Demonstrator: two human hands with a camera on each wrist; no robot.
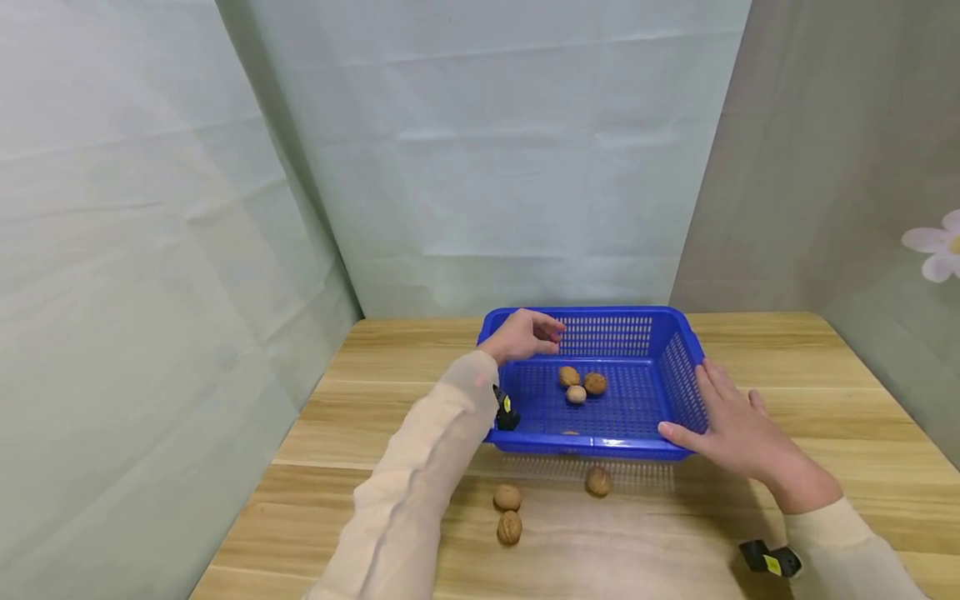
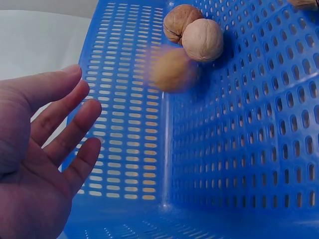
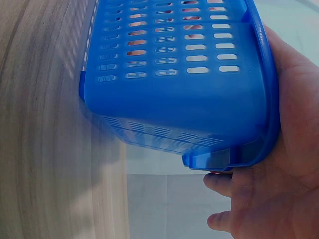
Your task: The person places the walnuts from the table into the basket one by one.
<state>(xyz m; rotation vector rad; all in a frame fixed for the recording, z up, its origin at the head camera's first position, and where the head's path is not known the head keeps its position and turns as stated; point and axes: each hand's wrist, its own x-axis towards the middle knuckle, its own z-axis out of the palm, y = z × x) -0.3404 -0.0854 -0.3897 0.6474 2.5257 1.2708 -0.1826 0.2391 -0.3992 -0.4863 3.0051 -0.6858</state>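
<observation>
The left hand (image 1: 523, 335) hung above the left part of the blue basket (image 1: 630, 447), its fingers loosely curved and apart from the thumb, with nothing between them. The right hand (image 1: 738, 429) rested against the basket's right near corner, fingers stretched along the right rim and the thumb lying over the near rim. On the basket's slotted floor, 3 walnuts sat close together near the middle: a brown walnut (image 1: 595, 383) on the right, a tan walnut (image 1: 568, 377) at the back and a paler walnut (image 1: 576, 395) nearest the person. In the left wrist view, 1 of these 3 was blurred, well apart from the fingertips. A small brown patch showed by the near wall, probably 1 more walnut, though the rim hid most of it. In front of the basket, 3 walnuts lay on the wood-grained table (image 1: 390, 400): a single walnut (image 1: 597, 481) just beside the near wall, and a pair of walnuts (image 1: 509, 527) farther left, one behind the other. Pale sleeves (image 1: 420, 492) covered both forearms.
</observation>
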